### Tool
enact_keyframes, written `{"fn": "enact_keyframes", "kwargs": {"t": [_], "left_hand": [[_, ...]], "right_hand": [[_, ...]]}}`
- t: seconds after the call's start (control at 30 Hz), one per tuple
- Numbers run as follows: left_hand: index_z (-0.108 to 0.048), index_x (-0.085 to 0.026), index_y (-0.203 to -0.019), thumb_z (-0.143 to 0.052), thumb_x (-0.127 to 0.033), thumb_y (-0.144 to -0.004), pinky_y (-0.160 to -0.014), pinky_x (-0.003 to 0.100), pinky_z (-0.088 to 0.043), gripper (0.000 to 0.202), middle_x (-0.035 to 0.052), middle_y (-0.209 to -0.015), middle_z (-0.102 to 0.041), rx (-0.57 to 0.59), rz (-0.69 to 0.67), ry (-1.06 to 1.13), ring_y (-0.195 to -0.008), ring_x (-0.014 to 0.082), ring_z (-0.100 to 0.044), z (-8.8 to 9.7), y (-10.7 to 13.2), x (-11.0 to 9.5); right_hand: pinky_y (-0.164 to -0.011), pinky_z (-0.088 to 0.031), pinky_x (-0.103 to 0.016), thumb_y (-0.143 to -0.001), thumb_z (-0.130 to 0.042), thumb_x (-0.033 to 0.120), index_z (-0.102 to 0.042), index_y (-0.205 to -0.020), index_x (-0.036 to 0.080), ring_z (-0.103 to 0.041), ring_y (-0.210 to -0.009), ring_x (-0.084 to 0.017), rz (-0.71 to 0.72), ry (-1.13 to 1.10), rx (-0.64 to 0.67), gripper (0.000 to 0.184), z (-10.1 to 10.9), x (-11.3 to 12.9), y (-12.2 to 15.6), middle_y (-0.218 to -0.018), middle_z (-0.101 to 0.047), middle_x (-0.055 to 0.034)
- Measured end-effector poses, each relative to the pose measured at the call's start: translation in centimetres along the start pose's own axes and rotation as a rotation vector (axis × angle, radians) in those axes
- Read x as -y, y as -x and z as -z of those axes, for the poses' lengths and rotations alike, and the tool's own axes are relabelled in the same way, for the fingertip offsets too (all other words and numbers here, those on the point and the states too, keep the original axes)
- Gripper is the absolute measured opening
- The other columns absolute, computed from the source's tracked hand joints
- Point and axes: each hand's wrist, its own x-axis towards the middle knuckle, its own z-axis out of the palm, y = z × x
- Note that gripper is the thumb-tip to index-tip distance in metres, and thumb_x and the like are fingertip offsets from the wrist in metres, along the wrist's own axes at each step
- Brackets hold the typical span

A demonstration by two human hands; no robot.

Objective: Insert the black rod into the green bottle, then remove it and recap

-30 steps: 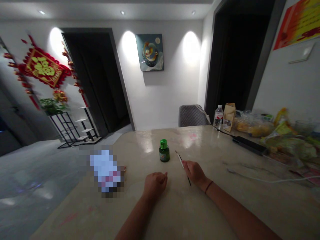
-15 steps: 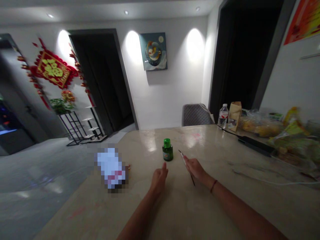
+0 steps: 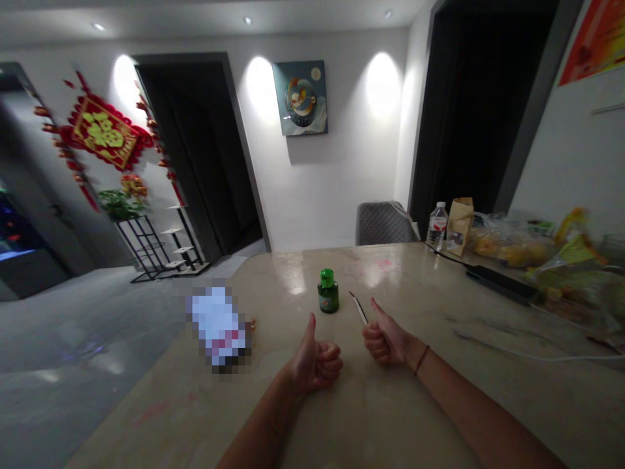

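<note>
green-capped bottle (image 3: 328, 292) stood upright on the pale stone counter (image 3: 390, 417), between the two hands and a little farther off than either, touching neither. its body was dark green with a label round it, and what was inside could not be told. the person's left hand (image 3: 317, 361) was closed in a loose fist with the thumb pointing up, holding nothing, just near and left of the bottle. the right hand (image 3: 385, 342) made the same shape, fingers curled and thumb raised, and had hold of nothing that could be seen. a thin white-and-black stick (image 3: 359, 308), too slim to tell brush from pen, lay on the counter right of the bottle and just beside that thumb; whether its near end met the hand could not be told. a thin dark band (image 3: 422, 359) circled the right wrist. left of the left hand lay an object (image 3: 219, 329) blurred past recognising. along the far right of the counter stood a plastic water bottle (image 3: 437, 227), a brown paper bag (image 3: 459, 227) and a clear plastic bag (image 3: 508, 251) of yellow food, with a black power strip (image 3: 498, 284) in front of them and a white cable (image 3: 537, 356) running off to the right. beyond the far edge stood a grey quilted chair (image 3: 383, 225).
</note>
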Motion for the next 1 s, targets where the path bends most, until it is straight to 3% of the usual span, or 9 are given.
{"fn": "enact_keyframes", "kwargs": {"t": [0.13, 0.2, 0.27, 0.3, 0.47, 0.57, 0.67, 0.83, 1.0], "left_hand": [[-0.021, -0.019, -0.043, -0.011, -0.082, -0.062, -0.031, 0.015, -0.006, 0.066, -0.0077, -0.041, -0.017, -0.148, -0.043, -0.078, -0.034, 0.0030, -0.011, -0.5, -0.3, 0.0], [-0.021, -0.020, -0.044, -0.015, -0.075, -0.068, -0.033, 0.016, -0.009, 0.061, -0.0076, -0.042, -0.017, -0.385, -0.184, -0.160, -0.035, 0.0037, -0.012, -0.3, -0.7, -0.1], [-0.023, -0.020, -0.047, -0.022, -0.060, -0.076, -0.035, 0.017, -0.014, 0.049, -0.0077, -0.043, -0.018, -0.789, -0.464, -0.278, -0.036, 0.0050, -0.015, 0.2, -1.1, -0.2], [-0.026, -0.020, -0.049, -0.025, -0.051, -0.077, -0.036, 0.018, -0.017, 0.041, -0.0075, -0.044, -0.020, -1.029, -0.593, -0.352, -0.036, 0.0056, -0.017, 0.7, -1.2, -0.3], [-0.043, -0.020, -0.065, -0.035, -0.026, -0.069, -0.042, 0.020, -0.024, 0.011, -0.0062, -0.049, -0.034, -1.338, -0.805, -0.587, -0.043, 0.0087, -0.032, 2.9, -1.1, -0.4], [-0.046, -0.019, -0.063, -0.035, -0.022, -0.066, -0.045, 0.021, -0.027, 0.012, -0.0046, -0.049, -0.039, -1.352, -0.798, -0.779, -0.047, 0.0103, -0.039, 3.6, -1.3, -0.1], [-0.048, -0.019, -0.064, -0.034, -0.021, -0.067, -0.047, 0.021, -0.032, 0.015, -0.0029, -0.053, -0.047, -1.351, -0.760, -0.814, -0.049, 0.0113, -0.045, 3.7, -1.4, 0.1], [-0.053, -0.018, -0.068, -0.037, -0.023, -0.067, -0.058, 0.024, -0.039, 0.016, 0.0007, -0.063, -0.058, -1.366, -0.720, -0.865, -0.063, 0.0150, -0.054, 3.1, -1.2, -0.1], [-0.053, -0.019, -0.064, -0.038, -0.023, -0.067, -0.062, 0.026, -0.037, 0.016, 0.0013, -0.066, -0.059, -1.389, -0.705, -0.951, -0.067, 0.0167, -0.054, 2.5, -0.8, -0.3]], "right_hand": [[-0.025, -0.011, -0.015, -0.065, -0.004, 0.080, -0.019, -0.040, 0.020, -0.010, -0.025, -0.003, 0.010, 0.019, -0.047, 0.068, 0.1, 0.2, 0.3, -0.030, -0.019, 0.0079], [-0.026, -0.011, -0.016, -0.066, -0.002, 0.079, -0.017, -0.040, 0.020, -0.009, -0.026, -0.003, 0.076, 0.035, -0.075, 0.067, 0.0, 0.6, 0.5, -0.031, -0.016, 0.0083], [-0.028, -0.011, -0.016, -0.071, -0.005, 0.076, -0.017, -0.041, 0.020, -0.009, -0.027, -0.003, 0.177, 0.081, -0.153, 0.064, -0.2, 0.9, 0.6, -0.032, -0.015, 0.0087], [-0.028, -0.010, -0.016, -0.074, -0.011, 0.072, -0.017, -0.042, 0.020, -0.010, -0.027, -0.003, 0.230, 0.126, -0.219, 0.062, -0.2, 1.0, 0.6, -0.033, -0.015, 0.0090], [-0.032, -0.014, -0.017, -0.080, -0.040, 0.048, -0.037, -0.051, 0.019, -0.018, -0.030, -0.004, 0.446, 0.626, -0.755, 0.041, 0.2, 0.7, -0.8, -0.038, -0.025, 0.0100], [-0.037, -0.027, -0.019, -0.078, -0.045, 0.038, -0.051, -0.065, 0.017, -0.034, -0.035, -0.006, 0.558, 0.957, -0.918, 0.024, 0.8, 0.9, -2.0, -0.043, -0.037, 0.0075], [-0.055, -0.042, -0.023, -0.071, -0.055, 0.028, -0.054, -0.081, 0.017, -0.052, -0.057, -0.010, 0.656, 1.145, -0.995, 0.015, 1.1, 1.9, -3.5, -0.064, -0.055, 0.0011], [-0.081, -0.043, -0.032, -0.060, -0.068, 0.030, -0.050, -0.106, 0.014, -0.054, -0.092, -0.018, 0.720, 1.242, -1.043, 0.051, -0.2, 4.8, -6.4, -0.103, -0.055, -0.0110], [-0.079, -0.043, -0.030, -0.060, -0.068, 0.038, -0.046, -0.112, 0.011, -0.054, -0.094, -0.018, 0.732, 1.217, -1.066, 0.063, -1.7, 7.3, -9.2, -0.104, -0.056, -0.0135]]}}
